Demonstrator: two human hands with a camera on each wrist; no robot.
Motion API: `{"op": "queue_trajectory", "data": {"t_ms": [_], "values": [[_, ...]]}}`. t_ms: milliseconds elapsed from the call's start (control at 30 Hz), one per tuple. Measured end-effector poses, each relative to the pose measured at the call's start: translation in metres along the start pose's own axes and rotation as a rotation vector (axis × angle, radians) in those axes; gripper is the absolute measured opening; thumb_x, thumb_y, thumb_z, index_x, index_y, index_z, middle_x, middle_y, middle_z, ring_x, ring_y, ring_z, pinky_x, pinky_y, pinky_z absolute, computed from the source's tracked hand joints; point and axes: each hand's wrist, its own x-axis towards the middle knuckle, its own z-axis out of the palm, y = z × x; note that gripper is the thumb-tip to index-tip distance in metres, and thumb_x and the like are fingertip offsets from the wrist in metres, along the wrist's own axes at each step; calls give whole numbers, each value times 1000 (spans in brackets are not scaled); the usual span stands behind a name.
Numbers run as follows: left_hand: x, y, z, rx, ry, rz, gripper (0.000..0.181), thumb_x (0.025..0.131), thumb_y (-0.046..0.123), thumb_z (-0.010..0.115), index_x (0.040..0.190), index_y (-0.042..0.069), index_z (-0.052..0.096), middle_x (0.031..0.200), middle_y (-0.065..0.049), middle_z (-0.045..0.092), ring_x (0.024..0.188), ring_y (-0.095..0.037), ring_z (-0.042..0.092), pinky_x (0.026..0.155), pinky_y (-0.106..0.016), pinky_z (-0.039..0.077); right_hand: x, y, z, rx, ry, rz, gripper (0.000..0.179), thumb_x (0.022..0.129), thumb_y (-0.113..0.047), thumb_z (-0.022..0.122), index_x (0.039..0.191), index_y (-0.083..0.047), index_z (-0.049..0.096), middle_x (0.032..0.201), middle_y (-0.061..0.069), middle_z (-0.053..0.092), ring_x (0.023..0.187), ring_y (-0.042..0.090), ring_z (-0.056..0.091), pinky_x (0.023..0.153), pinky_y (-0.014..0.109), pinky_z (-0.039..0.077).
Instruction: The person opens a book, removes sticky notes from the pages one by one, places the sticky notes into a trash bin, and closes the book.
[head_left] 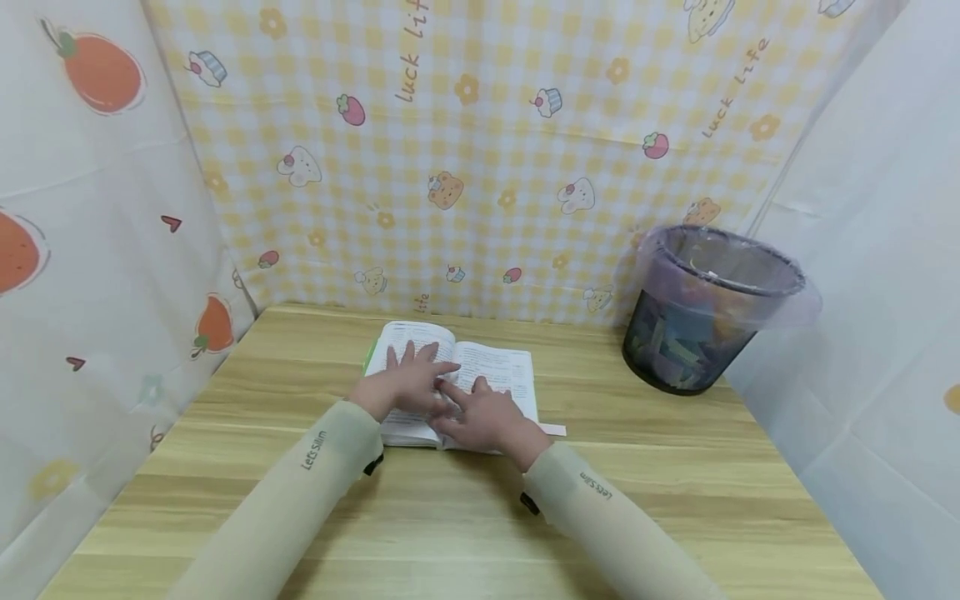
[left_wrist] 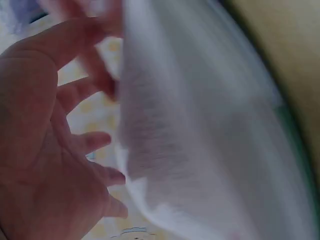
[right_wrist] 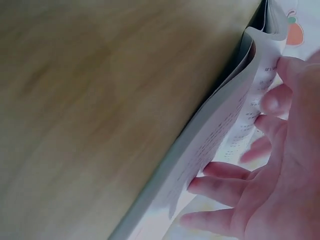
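Observation:
An open book (head_left: 491, 360) with printed white pages lies on the wooden table, a green cover edge showing at its left side. My left hand (head_left: 408, 382) is spread over the left page, its thumb reaching toward the middle fold. Over the lower part of the right page and the fold lies my right hand (head_left: 483, 415), fingers spread. The hands meet near the fold in the head view. In the right wrist view the fingertips (right_wrist: 195, 186) touch the page. The left wrist view shows the left fingers (left_wrist: 95, 142) extended along the page, which is blurred there.
A dark waste bin (head_left: 675, 342) lined with a translucent purple bag stands at the table's back right. A small white strip (head_left: 553, 430) sticks out by the book's lower right corner. Patterned curtains (head_left: 480, 167) enclose the wooden table (head_left: 450, 517) at the back and sides.

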Motion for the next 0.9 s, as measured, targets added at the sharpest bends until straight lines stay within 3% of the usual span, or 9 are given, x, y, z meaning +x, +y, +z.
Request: {"op": "queue_trajectory", "data": {"t_ms": [133, 300, 400, 500, 633, 767, 900], "values": [[1, -5, 15, -55, 4, -64, 97, 86, 76, 79, 166, 30, 50, 185, -22, 2, 163, -67, -10, 116, -96, -6, -3, 5, 1, 21, 11, -29, 74, 107, -73, 44, 173, -43, 31, 151, 24, 64, 138, 41, 65, 115, 78, 45], [-2, 8, 17, -50, -15, -113, 95, 90, 75, 76, 169, 33, 46, 185, -22, -6, 163, -67, -11, 116, -97, 0, -7, 25, -2, 130, -26, -74, 78, 106, -74, 51, 172, -35, 39, 157, 16, 64, 151, 36, 56, 126, 78, 31], [-1, 18, 18, -24, -27, -148, 93, 91, 70, 78, 169, 32, 46, 185, -23, -8, 163, -67, -10, 117, -96, 2, -10, 43, -9, 290, -30, -72, 66, 109, -60, 56, 163, -22, 54, 158, 14, 64, 149, 36, 58, 128, 71, 36], [2, 25, 21, -11, -28, -182, 93, 89, 67, 82, 168, 33, 47, 184, -22, -9, 163, -67, -10, 118, -95, 4, -14, 61, -19, 461, 40, 7, 46, 112, -40, 60, 146, -10, 69, 147, 14, 72, 138, 35, 67, 120, 58, 50], [6, 30, 24, -14, -25, -208, 94, 86, 64, 86, 167, 32, 49, 185, -20, -10, 163, -66, -12, 118, -95, 4, -23, 80, -31, 619, 126, 222, 33, 112, -25, 58, 130, -3, 73, 123, 15, 77, 102, 24, 72, 90, 40, 62], [8, 30, 26, -7, -24, -218, 94, 86, 63, 87, 167, 32, 50, 185, -19, -11, 163, -65, -14, 118, -96, 3, -34, 91, -39, 680, 57, 398, 31, 109, -20, 55, 123, 3, 70, 104, 15, 73, 78, 18, 66, 72, 29, 60], [6, 28, 26, -14, -31, -228, 94, 86, 62, 87, 167, 34, 48, 185, -18, -12, 164, -63, -16, 119, -95, 2, -42, 91, -40, 616, -49, 458, 28, 108, -19, 56, 118, 5, 69, 90, 13, 70, 71, 18, 66, 68, 30, 63]]}}
